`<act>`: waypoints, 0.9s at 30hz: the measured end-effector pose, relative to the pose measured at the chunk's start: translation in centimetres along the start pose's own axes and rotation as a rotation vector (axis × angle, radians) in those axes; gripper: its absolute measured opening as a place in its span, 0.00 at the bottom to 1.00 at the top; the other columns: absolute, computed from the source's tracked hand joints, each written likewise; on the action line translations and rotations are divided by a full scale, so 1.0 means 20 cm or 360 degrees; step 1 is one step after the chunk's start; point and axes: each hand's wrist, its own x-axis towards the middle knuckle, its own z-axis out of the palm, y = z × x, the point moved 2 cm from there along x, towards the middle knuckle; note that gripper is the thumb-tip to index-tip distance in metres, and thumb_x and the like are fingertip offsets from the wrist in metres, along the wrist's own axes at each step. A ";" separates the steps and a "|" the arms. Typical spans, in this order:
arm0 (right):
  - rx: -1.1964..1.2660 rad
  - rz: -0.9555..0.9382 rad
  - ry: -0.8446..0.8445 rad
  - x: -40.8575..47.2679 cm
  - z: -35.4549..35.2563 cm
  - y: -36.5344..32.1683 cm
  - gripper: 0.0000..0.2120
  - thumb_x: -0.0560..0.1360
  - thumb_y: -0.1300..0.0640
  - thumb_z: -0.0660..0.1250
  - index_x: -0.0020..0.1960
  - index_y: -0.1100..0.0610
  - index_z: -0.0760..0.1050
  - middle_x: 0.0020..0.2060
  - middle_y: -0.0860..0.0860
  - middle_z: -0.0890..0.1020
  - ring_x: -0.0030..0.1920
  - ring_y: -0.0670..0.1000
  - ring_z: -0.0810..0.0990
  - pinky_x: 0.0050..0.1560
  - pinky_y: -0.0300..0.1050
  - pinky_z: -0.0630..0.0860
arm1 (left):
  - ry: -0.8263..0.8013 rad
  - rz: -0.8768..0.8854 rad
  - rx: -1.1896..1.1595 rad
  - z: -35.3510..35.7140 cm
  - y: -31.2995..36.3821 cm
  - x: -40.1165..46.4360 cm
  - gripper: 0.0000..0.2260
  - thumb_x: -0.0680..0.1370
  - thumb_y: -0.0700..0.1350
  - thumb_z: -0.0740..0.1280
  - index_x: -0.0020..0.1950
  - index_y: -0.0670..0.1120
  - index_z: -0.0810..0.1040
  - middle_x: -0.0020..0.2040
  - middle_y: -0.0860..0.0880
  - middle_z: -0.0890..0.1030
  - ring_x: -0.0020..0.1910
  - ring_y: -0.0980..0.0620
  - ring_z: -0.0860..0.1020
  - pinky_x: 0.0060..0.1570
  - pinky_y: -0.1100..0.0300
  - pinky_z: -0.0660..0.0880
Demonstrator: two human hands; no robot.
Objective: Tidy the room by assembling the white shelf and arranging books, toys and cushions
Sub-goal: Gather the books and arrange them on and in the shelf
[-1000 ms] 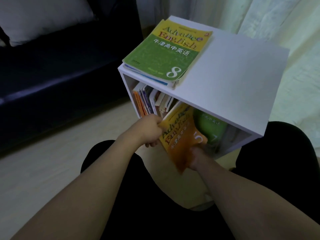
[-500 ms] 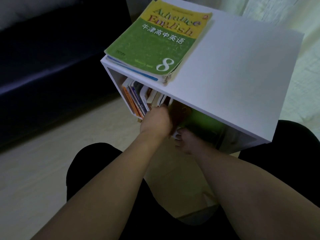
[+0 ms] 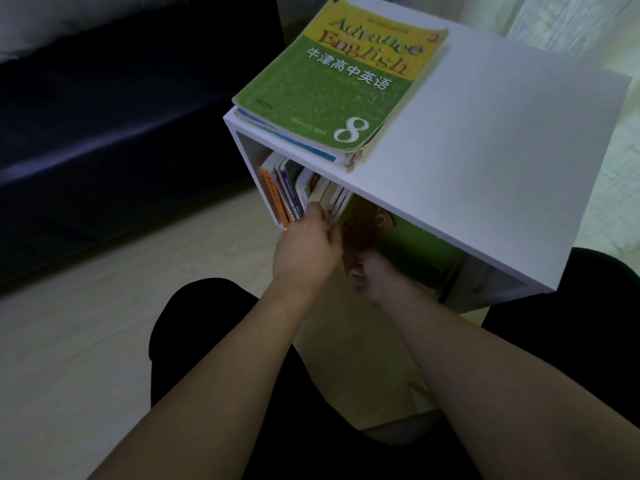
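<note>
A white shelf (image 3: 485,150) stands in front of me with its open side toward me. Upright books (image 3: 287,188) fill its left part. An orange book (image 3: 363,223) sits mostly inside the opening, beside a green book (image 3: 419,251). My left hand (image 3: 304,251) presses against the upright books and the orange book's left edge. My right hand (image 3: 377,278) grips the orange book's lower edge. A small stack topped by a green and yellow book numbered 8 (image 3: 332,84) lies on the shelf's top.
A dark sofa (image 3: 114,109) runs along the left, with a pale cushion (image 3: 52,15) at its far end. Light curtains (image 3: 571,26) hang behind the shelf. My knees in black trousers (image 3: 568,323) flank the shelf on the pale wooden floor (image 3: 69,341).
The orange book has gone from outside the opening to mostly inside the shelf. Both hands have moved forward with it, up to the shelf's front edge.
</note>
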 end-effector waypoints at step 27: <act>0.0462 -0.0476 -0.0541 -0.72 0.22 -0.36 0.17 0.79 0.47 0.60 0.60 0.58 0.73 0.61 0.56 0.78 0.57 0.54 0.78 0.52 0.45 0.74 | -0.0238 -0.0206 -0.0690 -0.54 0.13 0.35 0.12 0.74 0.36 0.68 0.57 0.43 0.73 0.54 0.44 0.79 0.52 0.46 0.79 0.49 0.56 0.76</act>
